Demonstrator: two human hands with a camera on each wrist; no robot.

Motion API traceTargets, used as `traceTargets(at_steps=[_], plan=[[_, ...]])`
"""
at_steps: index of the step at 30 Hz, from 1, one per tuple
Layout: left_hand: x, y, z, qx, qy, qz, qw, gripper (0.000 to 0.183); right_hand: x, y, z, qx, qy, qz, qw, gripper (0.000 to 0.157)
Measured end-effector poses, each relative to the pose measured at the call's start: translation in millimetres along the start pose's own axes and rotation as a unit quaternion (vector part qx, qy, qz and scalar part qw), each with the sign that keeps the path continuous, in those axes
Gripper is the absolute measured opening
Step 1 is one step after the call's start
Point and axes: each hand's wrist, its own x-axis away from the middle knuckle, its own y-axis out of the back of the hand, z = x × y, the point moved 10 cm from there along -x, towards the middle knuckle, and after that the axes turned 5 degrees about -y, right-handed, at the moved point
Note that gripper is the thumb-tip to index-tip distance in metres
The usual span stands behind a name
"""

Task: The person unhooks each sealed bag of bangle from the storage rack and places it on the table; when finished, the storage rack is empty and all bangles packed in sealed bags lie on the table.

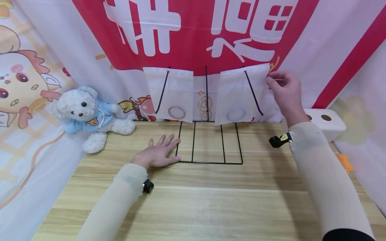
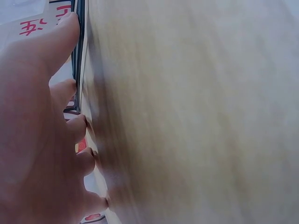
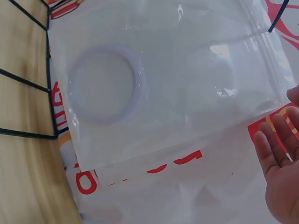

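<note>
A black wire display rack [image 1: 210, 163] stands on the table, with two clear plastic bags hung from its prongs. My left hand [image 1: 158, 154] lies with spread, straight fingers at the left side of the rack's base; its thumb and fingertips touch the wire. At the upper right edge of the right bag [image 1: 238, 90], my right hand [image 1: 286, 92] pinches the plastic between thumb and forefinger. That bag hangs tilted and holds a pale lavender ring [image 3: 135, 84]. The left bag [image 1: 178, 90] holds a greyish ring [image 1: 176, 112] near its bottom; no hand touches it.
A white teddy bear [image 1: 81, 108] in a blue hoodie sits at the back left of the wooden table [image 1: 205, 207]. Behind the right forearm is a white box [image 1: 334, 124] with round holes, and an orange item [image 1: 345, 163] lies at the right edge. A printed curtain [image 1: 196, 60] hangs behind the rack.
</note>
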Motion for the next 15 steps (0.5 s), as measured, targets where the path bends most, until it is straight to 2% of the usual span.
traceTargets(at_steps=[10,15], plan=[[0.4,1.0,-0.1,0.003,0.001,0.001,1.0000,0.088,-8.2,-5.4,-0.1,-0.043,-0.021,-0.008,0.999,0.039],[0.1,-0.6,1.3,0.004,0.001,0.001,1.0000,0.088,-6.5,-7.3,-1.6,-0.041,-0.022,-0.010,0.999,0.037]])
